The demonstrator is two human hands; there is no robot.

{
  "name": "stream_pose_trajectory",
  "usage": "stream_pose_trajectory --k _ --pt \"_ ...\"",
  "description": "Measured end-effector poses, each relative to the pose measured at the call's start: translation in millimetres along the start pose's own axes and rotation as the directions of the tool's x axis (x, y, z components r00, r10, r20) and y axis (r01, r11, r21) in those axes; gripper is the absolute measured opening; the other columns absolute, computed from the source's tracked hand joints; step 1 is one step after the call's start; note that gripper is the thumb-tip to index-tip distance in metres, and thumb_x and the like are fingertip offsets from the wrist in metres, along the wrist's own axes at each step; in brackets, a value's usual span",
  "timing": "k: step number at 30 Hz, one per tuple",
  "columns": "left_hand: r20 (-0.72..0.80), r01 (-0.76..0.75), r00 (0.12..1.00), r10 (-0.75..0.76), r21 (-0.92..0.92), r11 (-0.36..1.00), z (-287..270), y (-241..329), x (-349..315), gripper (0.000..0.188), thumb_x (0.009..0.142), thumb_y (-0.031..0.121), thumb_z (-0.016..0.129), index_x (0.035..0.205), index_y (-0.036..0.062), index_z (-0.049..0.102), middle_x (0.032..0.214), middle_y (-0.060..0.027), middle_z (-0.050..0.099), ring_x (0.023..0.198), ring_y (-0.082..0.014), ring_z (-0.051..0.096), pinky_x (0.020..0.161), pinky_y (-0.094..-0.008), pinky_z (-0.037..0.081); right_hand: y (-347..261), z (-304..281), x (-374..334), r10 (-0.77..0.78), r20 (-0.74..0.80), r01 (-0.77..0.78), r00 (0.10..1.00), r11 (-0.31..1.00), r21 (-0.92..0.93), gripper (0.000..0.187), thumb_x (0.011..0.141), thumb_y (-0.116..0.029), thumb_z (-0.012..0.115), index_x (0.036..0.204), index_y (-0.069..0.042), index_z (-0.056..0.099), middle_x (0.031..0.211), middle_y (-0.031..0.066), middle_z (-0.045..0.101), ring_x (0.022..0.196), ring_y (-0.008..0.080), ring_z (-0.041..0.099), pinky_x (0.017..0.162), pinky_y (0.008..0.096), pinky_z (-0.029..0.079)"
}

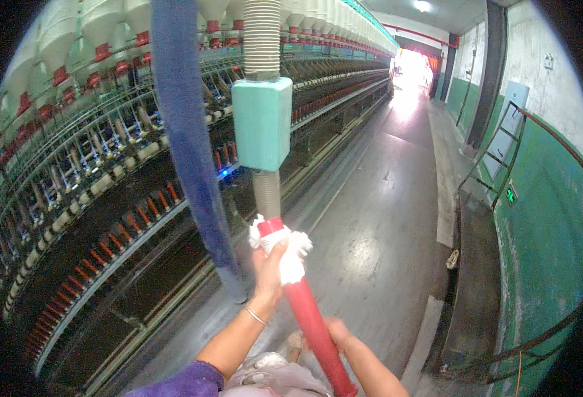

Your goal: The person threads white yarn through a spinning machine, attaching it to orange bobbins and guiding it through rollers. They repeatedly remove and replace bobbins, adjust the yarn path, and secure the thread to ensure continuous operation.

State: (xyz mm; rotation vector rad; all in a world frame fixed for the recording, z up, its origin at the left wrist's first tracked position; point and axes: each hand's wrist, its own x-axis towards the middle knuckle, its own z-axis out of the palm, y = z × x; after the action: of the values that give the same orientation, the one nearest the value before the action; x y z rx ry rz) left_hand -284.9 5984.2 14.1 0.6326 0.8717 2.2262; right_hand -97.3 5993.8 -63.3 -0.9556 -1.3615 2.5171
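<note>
A long red tube [312, 319] slants up from the lower edge at the middle. Loose white fibre [292, 263] is bunched round its upper part, and its red tip sticks out above. My left hand [268, 266], a bracelet at its wrist, is closed round the tube at the fibre, thumb on top. Lower down, my right hand [334, 336] is closed on the tube; most of its fingers are hidden behind it. The tip lies just below a ribbed grey hose [267, 192], overlapping it in view; whether they touch I cannot tell.
A long spinning machine [132, 145] with white cones and rows of red-brown bobbins [103, 246] lines the left. A turquoise box [261, 124] and a blue hanging sleeve [184, 126] stand before it. A grey aisle floor [377, 218] runs ahead; a metal ladder [506, 149] leans by the green wall.
</note>
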Motion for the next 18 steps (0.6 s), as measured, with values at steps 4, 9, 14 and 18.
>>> stream_pose_trajectory --k 4,9,14,18 --pt "0.166 0.364 0.928 -0.333 -0.212 0.907 5.4 -32.4 100.7 0.04 0.081 0.031 0.057 0.106 0.0021 0.045 0.079 -0.0133 0.057 0.061 -0.0211 0.056 0.051 -0.0326 0.051 -49.8 -34.5 39.9 -0.028 -0.168 0.039 0.985 0.997 0.063 0.027 0.088 -0.024 0.037 0.086 -0.002 0.053 0.067 0.0147 0.057 0.052 0.0204 0.054 0.047 0.0316 0.043" --pt "-0.13 -0.003 0.992 -0.001 -0.03 1.0 35.5 -89.3 191.1 0.025 0.078 0.01 0.06 0.099 0.0016 0.051 0.079 -0.0085 0.058 0.068 -0.0176 0.059 0.058 -0.0293 0.049 -133.6 -98.9 78.7 -0.053 -0.161 0.018 0.986 0.978 -0.207 0.032 0.087 -0.031 0.039 0.086 -0.002 0.053 0.067 0.0164 0.055 0.057 0.0256 0.053 0.052 0.0355 0.043" --pt "0.098 0.357 0.934 -0.343 -0.293 0.887 44.3 -115.4 276.4 0.019 0.076 0.005 0.059 0.093 0.0016 0.052 0.073 -0.0076 0.057 0.06 -0.016 0.057 0.053 -0.0289 0.047 -171.8 -116.6 134.3 0.224 0.324 -0.351 0.919 0.839 0.416 0.028 0.086 -0.026 0.037 0.09 -0.002 0.052 0.066 0.0116 0.057 0.053 0.0268 0.056 0.047 0.0407 0.043" --pt "-0.289 -0.126 0.946 0.148 0.092 0.988 44.8 -142.0 340.6 0.025 0.075 0.003 0.061 0.096 0.0019 0.048 0.084 -0.0078 0.055 0.068 -0.0167 0.057 0.056 -0.029 0.048 -240.1 -172.5 193.7 0.043 -0.285 -0.139 0.957 0.936 -0.323 0.027 0.086 -0.019 0.036 0.083 0.0 0.055 0.07 0.0078 0.058 0.062 0.019 0.054 0.057 0.0337 0.044"
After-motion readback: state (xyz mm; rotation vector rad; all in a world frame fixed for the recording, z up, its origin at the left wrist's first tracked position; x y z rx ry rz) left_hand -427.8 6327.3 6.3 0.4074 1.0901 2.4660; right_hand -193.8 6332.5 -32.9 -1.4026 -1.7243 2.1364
